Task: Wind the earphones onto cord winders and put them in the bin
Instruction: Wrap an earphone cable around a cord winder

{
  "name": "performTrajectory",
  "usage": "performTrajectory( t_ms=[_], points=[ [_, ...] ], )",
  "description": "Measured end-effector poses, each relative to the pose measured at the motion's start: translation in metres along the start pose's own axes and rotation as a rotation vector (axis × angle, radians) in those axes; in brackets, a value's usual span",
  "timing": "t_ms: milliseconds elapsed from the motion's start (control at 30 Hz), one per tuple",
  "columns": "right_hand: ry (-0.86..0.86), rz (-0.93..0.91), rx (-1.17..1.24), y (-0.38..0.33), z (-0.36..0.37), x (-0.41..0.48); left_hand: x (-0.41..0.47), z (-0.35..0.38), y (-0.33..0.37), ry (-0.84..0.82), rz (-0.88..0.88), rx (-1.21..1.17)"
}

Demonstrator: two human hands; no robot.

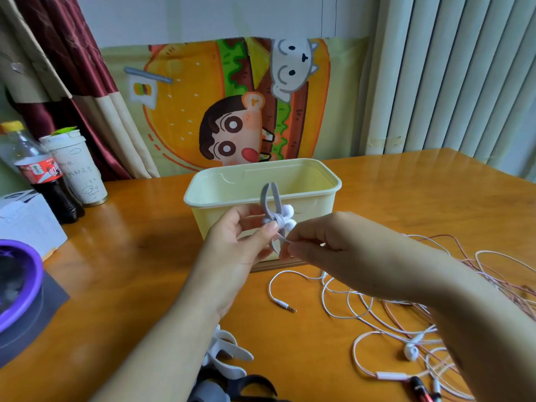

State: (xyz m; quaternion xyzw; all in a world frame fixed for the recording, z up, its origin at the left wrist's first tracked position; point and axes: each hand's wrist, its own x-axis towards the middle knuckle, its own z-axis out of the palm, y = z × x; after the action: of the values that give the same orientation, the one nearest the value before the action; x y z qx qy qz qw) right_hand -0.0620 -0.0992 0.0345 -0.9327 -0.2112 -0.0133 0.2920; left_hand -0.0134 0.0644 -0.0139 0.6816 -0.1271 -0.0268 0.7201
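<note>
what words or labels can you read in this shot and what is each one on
No text here can be quoted with confidence.
bottle: red label with white characters, too blurred to read.
paper cup: handwritten lines of characters above a small doodle, too small to read.
white box: faint dark marks near its top edge, unreadable.
cartoon cloth: pictures only, no words visible.
</note>
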Motion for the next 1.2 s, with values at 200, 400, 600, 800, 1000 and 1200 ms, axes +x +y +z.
performTrajectory(
  t_ms=[200,400,600,800,1000,1200],
  points=[
    [0.276,-0.046,-0.012,0.007,-0.014,-0.001,-0.005,0.002,0.005,-0.156,-0.077,-0.003],
    [0.497,-0.06,0.049,0.013,-0.023,-0.001,-0.008,0.002,0.01,-0.275,-0.091,0.018],
    [0.464,-0.053,0.371,0.024,-0.02,0.004,-0.01,0.001,0.015,-0.368,-0.084,-0.022],
    [0.308,-0.018,0.878,0.034,-0.01,0.012,-0.011,0.002,0.017,-0.432,-0.108,-0.155],
    [0.303,-0.005,1.01,0.034,-0.006,0.015,-0.009,0.0,0.017,-0.427,-0.122,-0.21],
    [0.159,0.044,0.971,0.045,0.013,0.023,-0.008,0.0,0.02,-0.372,-0.094,-0.302]
  ],
)
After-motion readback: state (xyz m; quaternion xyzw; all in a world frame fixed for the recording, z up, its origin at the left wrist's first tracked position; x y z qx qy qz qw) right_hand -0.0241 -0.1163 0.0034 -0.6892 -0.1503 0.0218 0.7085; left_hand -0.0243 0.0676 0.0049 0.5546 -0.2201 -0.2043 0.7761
